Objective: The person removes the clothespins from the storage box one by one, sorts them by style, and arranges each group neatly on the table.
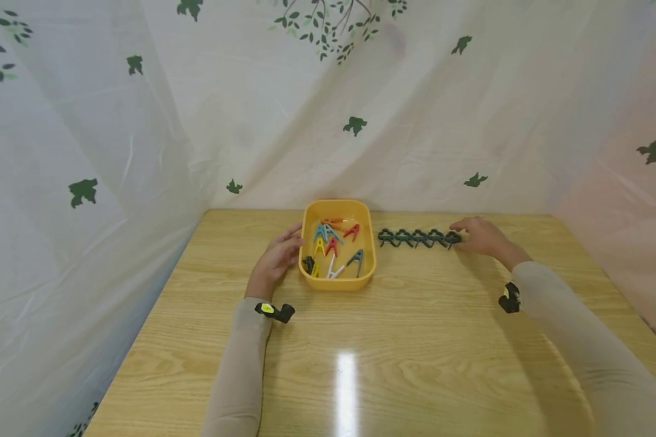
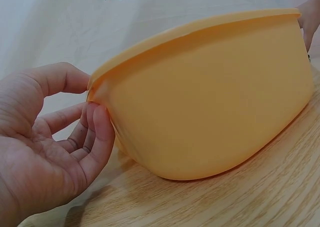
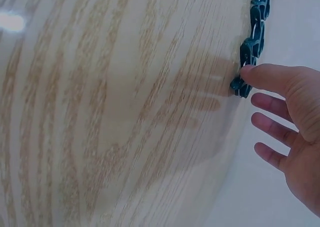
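A yellow plastic basket (image 1: 338, 283) stands near the back of the table. In it lie several small spring clips, such as a red clip (image 1: 352, 231), a white clip (image 1: 334, 268) and a dark clip (image 1: 308, 264). My left hand (image 1: 276, 260) grips its left side; in the left wrist view, thumb and curled fingers meet at the rim (image 2: 200, 27). To the right, several dark green clips (image 1: 420, 237) form a straight row, side by side. The right hand (image 1: 482, 235) pinches the row's right-end clip (image 3: 242, 86), its thumb on the near side; the index fingertip is hidden.
The wooden table (image 1: 404, 340) reaches back to a pale curtain (image 1: 284, 133) with green leaf and bird prints. A camera is strapped to each sleeve cuff.
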`<move>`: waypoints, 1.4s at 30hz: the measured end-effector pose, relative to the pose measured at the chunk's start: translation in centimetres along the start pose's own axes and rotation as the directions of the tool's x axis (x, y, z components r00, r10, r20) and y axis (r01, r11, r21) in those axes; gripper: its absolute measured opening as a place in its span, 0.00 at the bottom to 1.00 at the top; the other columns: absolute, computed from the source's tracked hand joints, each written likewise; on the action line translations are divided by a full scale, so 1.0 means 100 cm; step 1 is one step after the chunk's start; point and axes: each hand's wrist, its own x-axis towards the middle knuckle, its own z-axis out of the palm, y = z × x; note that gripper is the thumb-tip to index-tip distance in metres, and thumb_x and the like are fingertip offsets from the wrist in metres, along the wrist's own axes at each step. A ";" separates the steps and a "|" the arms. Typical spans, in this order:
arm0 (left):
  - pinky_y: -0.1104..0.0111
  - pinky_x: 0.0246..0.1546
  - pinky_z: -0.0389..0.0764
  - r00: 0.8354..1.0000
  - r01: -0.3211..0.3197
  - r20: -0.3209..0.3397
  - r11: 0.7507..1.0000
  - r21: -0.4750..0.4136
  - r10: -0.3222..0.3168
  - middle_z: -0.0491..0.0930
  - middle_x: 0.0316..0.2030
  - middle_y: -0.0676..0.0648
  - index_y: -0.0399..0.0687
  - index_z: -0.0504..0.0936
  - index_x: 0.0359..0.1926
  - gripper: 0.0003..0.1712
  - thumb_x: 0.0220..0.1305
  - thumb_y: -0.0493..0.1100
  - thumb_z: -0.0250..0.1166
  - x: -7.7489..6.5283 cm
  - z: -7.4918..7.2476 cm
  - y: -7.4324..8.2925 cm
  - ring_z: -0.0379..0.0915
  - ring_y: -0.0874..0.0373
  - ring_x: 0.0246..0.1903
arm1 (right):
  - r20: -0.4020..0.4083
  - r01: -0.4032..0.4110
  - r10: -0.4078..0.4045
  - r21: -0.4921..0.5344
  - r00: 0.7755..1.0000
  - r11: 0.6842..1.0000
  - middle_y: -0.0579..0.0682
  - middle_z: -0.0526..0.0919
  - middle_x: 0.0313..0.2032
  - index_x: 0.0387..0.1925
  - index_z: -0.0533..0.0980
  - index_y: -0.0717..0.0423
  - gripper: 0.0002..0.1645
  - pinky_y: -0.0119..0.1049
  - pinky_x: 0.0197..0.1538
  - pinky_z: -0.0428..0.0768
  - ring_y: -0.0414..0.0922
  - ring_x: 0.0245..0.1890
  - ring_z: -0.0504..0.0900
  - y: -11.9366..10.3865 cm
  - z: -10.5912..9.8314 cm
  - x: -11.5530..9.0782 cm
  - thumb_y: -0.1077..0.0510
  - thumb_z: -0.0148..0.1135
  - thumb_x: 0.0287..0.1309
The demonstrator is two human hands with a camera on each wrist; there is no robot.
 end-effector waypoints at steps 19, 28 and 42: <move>0.67 0.42 0.77 1.000 -0.005 0.006 1.000 -0.013 0.005 0.68 0.59 0.40 0.55 0.67 0.66 0.30 0.64 0.34 0.57 0.001 -0.002 0.000 0.71 0.56 0.48 | -0.094 0.109 -0.101 0.094 0.990 0.990 0.62 0.77 0.53 0.57 0.72 0.62 0.28 0.56 0.48 0.75 0.60 0.50 0.75 -0.051 -0.001 0.021 0.56 0.64 0.56; 0.69 0.41 0.76 1.000 0.000 -0.004 1.000 -0.003 0.000 0.69 0.56 0.41 0.55 0.66 0.66 0.31 0.63 0.34 0.57 0.000 0.000 0.000 0.72 0.58 0.44 | -0.242 0.264 -0.205 0.243 0.948 0.934 0.58 0.80 0.47 0.56 0.74 0.60 0.28 0.55 0.49 0.74 0.57 0.46 0.76 -0.108 0.001 0.035 0.55 0.66 0.54; 0.68 0.41 0.75 1.000 -0.010 0.014 1.000 -0.007 0.010 0.71 0.52 0.44 0.54 0.65 0.67 0.31 0.63 0.34 0.57 0.002 -0.002 -0.001 0.71 0.59 0.43 | -0.221 0.362 -0.297 0.376 0.929 0.853 0.52 0.82 0.43 0.50 0.79 0.56 0.24 0.48 0.49 0.77 0.47 0.43 0.78 -0.217 0.023 0.059 0.53 0.69 0.50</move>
